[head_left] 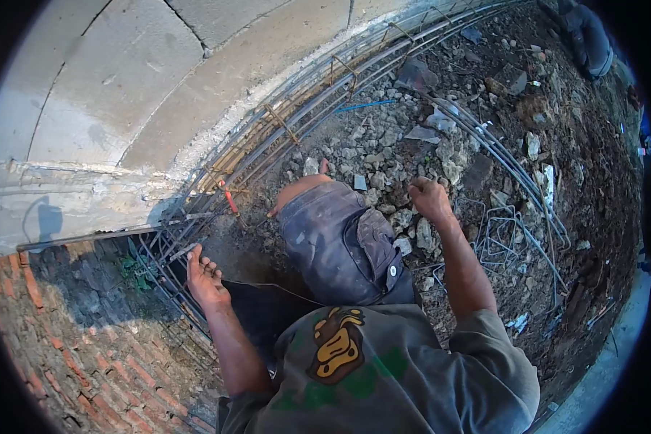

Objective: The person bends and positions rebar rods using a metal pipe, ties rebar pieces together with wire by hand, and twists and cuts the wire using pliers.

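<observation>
My left hand [207, 279] is palm up beside the corner of the rebar cage, its fingers loosely curved and apart, with nothing visible in it. Close to its fingertips are the crossing bar ends of the rebar cage [278, 124]. A thin wire [273, 285] runs from near that hand toward my lap. My right hand [431, 198] is closed above the rubble, right of my bent knee; whatever it may hold is hidden. Against the cage leans a red-handled tool [229, 199], its kind unclear.
A concrete block wall [123, 79] curves along the left, above a brick wall [116, 362]. Broken stones [383, 137] cover the ground. Bent wire stirrups [500, 231] and long loose bars [495, 148] lie to the right. Another person [592, 40] is at the top right.
</observation>
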A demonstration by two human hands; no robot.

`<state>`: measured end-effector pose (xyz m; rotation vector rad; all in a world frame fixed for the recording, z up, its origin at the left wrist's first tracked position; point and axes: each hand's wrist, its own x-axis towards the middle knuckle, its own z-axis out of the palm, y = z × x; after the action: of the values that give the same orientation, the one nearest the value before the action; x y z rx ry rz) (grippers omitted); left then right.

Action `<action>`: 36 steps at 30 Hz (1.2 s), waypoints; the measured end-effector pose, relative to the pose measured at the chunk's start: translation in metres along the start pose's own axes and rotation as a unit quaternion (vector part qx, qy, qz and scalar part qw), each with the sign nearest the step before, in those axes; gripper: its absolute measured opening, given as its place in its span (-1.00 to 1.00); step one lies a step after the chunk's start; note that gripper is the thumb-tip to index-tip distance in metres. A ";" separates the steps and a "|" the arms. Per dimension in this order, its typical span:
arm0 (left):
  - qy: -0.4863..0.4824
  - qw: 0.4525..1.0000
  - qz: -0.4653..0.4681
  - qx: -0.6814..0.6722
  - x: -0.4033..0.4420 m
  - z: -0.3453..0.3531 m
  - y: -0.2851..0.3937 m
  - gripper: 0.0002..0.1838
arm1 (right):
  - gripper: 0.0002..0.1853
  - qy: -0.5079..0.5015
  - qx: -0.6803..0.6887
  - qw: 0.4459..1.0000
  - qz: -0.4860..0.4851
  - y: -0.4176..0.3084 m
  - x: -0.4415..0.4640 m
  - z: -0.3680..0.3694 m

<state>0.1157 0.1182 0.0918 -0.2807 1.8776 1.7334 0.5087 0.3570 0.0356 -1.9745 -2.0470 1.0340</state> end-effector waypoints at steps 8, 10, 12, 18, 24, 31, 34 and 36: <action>0.009 0.999 0.046 -0.018 -0.027 0.000 0.020 -0.62 | -0.75 0.006 0.103 0.982 -0.156 -0.139 0.016 0.009; -0.029 0.997 0.040 -0.054 -0.030 0.005 0.026 -0.59 | -0.77 -0.035 0.115 0.952 -0.282 -0.213 -0.021 0.006; -0.053 0.992 0.020 -0.117 -0.034 0.012 0.028 -0.60 | -0.65 -0.122 0.085 0.902 -0.405 -0.256 -0.059 0.020; -0.023 0.981 0.032 -0.190 -0.037 0.007 0.017 -0.67 | -0.58 -0.452 0.032 0.835 -0.311 -0.280 -0.146 0.104; 0.008 0.981 0.055 -0.187 -0.020 -0.050 -0.009 -0.69 | -0.79 -0.377 0.055 0.839 -0.389 -0.288 -0.148 0.127; -0.040 0.955 0.088 -0.279 -0.013 -0.086 0.003 -0.63 | -0.78 -0.280 -0.049 0.836 -0.469 -0.311 -0.183 0.163; -0.058 0.953 0.090 -0.284 -0.010 -0.113 -0.004 -0.63 | -0.75 -0.355 -0.114 0.800 -0.471 -0.315 -0.189 0.173; -0.089 0.968 0.080 -0.219 -0.012 -0.128 -0.006 -0.65 | -0.77 -0.412 -0.212 0.745 -0.480 -0.328 -0.196 0.164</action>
<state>0.0953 -0.0091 0.0934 -0.1346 1.4103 2.1983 0.1755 0.1399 0.1589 -0.1191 -3.3236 1.2815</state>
